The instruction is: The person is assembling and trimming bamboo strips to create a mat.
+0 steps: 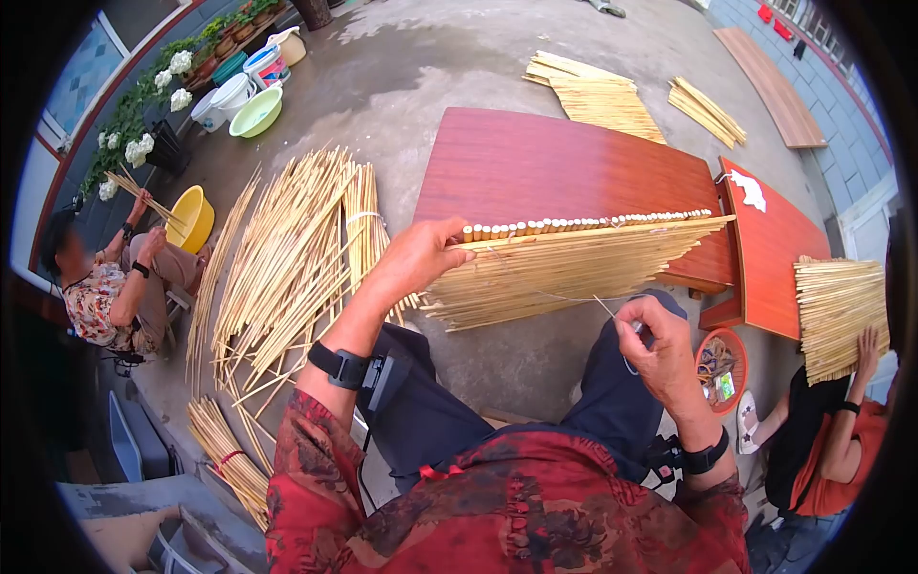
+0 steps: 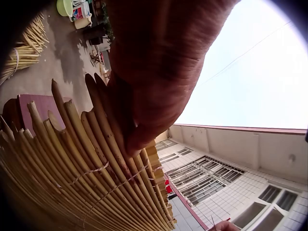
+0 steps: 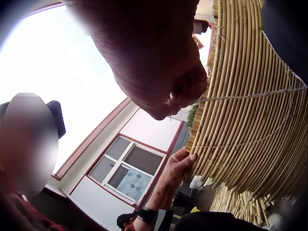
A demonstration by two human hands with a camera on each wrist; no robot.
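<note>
A mat of pale stalks (image 1: 550, 273), bound with thin string, leans at the near edge of a red-brown table (image 1: 555, 172). My left hand (image 1: 421, 256) grips its upper left corner, thumb on the near face; the left wrist view shows the hand (image 2: 154, 82) over the stalk ends. My right hand (image 1: 660, 349) pinches a needle (image 1: 604, 308) to the right of the mat, apart from it. String (image 3: 245, 96) runs from the right hand (image 3: 163, 91) across the stalks in the right wrist view.
Loose stalks (image 1: 277, 268) and tied bundles lie on the ground at left. A seated person (image 1: 115, 277) holds stalks by a yellow basin (image 1: 191, 220). At right, another person touches a second mat (image 1: 841, 316); an orange basket (image 1: 722, 368) stands near my right arm.
</note>
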